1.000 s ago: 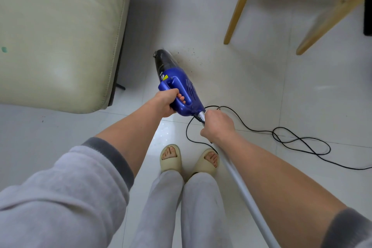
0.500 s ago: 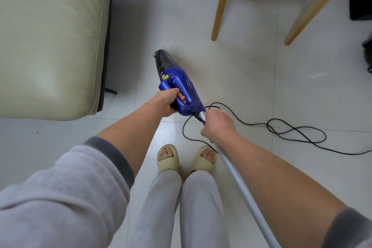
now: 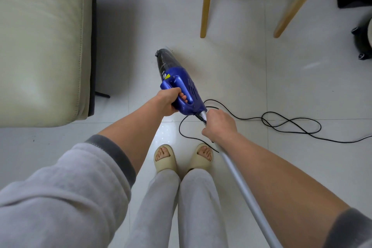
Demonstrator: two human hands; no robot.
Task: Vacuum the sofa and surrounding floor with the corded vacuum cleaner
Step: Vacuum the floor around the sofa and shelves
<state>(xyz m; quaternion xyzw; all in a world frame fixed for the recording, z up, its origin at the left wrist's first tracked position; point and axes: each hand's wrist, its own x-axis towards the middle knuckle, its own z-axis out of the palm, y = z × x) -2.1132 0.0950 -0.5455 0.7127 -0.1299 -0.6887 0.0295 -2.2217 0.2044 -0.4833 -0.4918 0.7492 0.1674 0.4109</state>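
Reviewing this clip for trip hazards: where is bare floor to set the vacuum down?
Bare tile lies between the sofa and the wooden legs, ahead of the vacuum. It is crowded right of the feet, where the cord loops.

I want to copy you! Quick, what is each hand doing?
Left hand: closed around the vacuum handle.
Right hand: closed around the silver tube.

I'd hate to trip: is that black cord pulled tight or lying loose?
Loose. The black cord lies in slack loops on the white floor, right of the blue vacuum, and curls near the right hand.
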